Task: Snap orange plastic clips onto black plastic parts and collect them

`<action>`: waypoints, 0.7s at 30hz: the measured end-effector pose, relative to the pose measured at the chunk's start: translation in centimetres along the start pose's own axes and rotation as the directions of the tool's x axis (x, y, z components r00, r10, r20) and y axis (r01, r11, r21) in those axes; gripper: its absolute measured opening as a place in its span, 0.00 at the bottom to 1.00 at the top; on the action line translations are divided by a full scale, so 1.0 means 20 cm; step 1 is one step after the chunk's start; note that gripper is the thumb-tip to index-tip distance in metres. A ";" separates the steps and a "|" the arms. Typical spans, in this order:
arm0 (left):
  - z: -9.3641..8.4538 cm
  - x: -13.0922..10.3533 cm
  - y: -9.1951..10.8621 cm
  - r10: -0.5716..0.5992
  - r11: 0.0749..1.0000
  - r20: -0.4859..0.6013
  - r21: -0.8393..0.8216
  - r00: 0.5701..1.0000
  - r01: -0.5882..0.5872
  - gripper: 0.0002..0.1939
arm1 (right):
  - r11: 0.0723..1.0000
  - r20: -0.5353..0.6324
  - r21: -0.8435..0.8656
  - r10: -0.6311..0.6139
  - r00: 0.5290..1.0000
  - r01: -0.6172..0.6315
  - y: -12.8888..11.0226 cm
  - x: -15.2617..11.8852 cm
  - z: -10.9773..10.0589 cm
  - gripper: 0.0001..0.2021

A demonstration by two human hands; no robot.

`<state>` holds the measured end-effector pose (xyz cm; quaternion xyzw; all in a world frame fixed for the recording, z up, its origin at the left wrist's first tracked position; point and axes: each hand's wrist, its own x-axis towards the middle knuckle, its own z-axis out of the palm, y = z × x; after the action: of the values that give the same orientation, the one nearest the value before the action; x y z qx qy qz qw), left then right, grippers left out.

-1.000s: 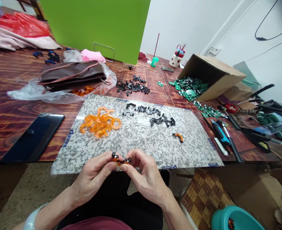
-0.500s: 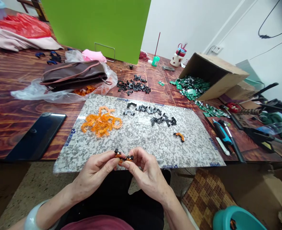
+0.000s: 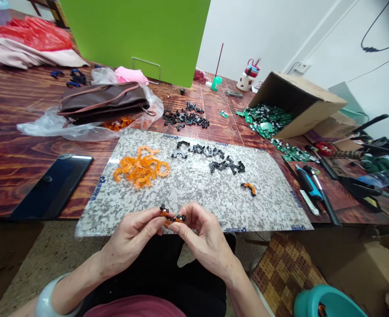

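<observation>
Between my two hands is a small black-and-orange plastic part (image 3: 168,217), held just over the mat's front edge. My left hand (image 3: 131,237) pinches its left end with thumb and fingers. On its other end, my right hand (image 3: 202,240) has a similar pinch, and fingertips hide some of the part. Ahead lies a speckled grey mat (image 3: 181,193). A pile of clear orange plastic pieces (image 3: 139,169) sits on its left side, and black curved pieces (image 3: 207,151) are scattered on its far side. One joined black-and-orange piece (image 3: 249,189) rests alone to the right.
A phone (image 3: 52,187) lies left of the mat. Behind stand a brown bag (image 3: 101,101) on plastic and a green board (image 3: 135,39). At right are a cardboard box (image 3: 300,101) spilling green circuit boards (image 3: 268,121), a blue-handled cutter (image 3: 308,182) and a teal bin (image 3: 326,299) below.
The whole view has shifted very slightly. Both hands keep the same grip on the part, and the pieces on the mat stay where they were.
</observation>
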<state>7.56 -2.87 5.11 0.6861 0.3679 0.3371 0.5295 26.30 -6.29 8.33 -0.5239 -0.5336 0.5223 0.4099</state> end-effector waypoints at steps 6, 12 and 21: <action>0.00 0.00 -0.01 -0.008 0.999 -0.004 0.033 1.000 0.008 0.17 | 0.999 0.008 -0.042 -0.014 1.000 0.014 -0.01 0.00 0.00 0.12; 0.00 0.00 -0.01 0.010 0.999 -0.008 0.053 1.000 -0.009 0.17 | 0.997 0.011 -0.078 -0.027 1.000 0.028 -0.01 -0.01 0.00 0.12; 0.00 0.05 0.11 0.036 0.969 0.110 0.239 0.993 -0.062 0.13 | 0.944 0.028 -0.279 -0.178 0.984 0.179 -0.05 -0.02 -0.07 0.14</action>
<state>8.36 -2.31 7.30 0.7712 0.3607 0.2662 0.4521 27.63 -6.33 9.44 -0.5255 -0.6479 0.4029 0.3766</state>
